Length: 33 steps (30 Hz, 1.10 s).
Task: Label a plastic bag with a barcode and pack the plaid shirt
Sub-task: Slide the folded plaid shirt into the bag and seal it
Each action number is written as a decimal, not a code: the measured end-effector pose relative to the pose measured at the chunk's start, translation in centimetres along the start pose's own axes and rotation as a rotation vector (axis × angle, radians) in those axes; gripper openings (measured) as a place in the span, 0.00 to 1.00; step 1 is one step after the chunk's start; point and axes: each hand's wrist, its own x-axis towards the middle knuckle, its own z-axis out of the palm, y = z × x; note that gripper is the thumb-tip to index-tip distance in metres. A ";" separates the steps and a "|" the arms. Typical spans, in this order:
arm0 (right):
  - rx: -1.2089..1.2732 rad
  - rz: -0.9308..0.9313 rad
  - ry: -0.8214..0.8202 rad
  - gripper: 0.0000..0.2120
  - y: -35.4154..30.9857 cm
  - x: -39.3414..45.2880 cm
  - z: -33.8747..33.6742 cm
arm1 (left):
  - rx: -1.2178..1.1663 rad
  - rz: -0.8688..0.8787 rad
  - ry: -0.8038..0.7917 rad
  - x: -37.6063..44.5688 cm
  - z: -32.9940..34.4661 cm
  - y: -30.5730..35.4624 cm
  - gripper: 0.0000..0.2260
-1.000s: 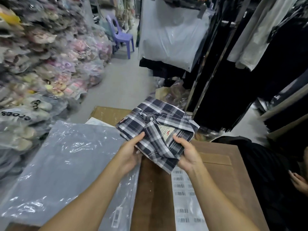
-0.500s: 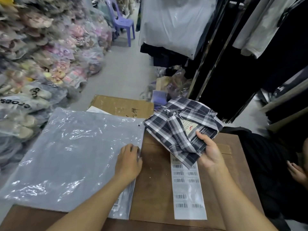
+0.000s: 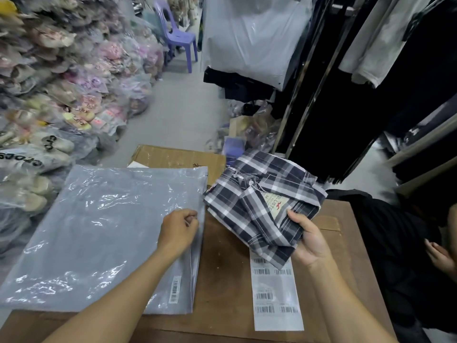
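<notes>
A barcode label [image 3: 174, 289] is already stuck on the bag [image 3: 99, 233]. Its open edge is pinched by the left hand [image 3: 179, 231]; beside the bag, the folded shirt [image 3: 262, 206] is gripped unpacked in the right hand [image 3: 310, 240].

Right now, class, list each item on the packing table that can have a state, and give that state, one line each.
Plastic bag: flat on the table, barcode label already stuck on.
Plaid shirt: folded, held above the table, not yet bagged.
Barcode sheet: flat, some labels peeled off.
Left hand: pinching the bag's edge.
Right hand: gripping the shirt.
</notes>
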 end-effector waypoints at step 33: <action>-0.560 0.317 0.239 0.14 6.1 6.7 6.6 | -0.033 0.185 0.067 -0.1 -1.9 3.6 0.11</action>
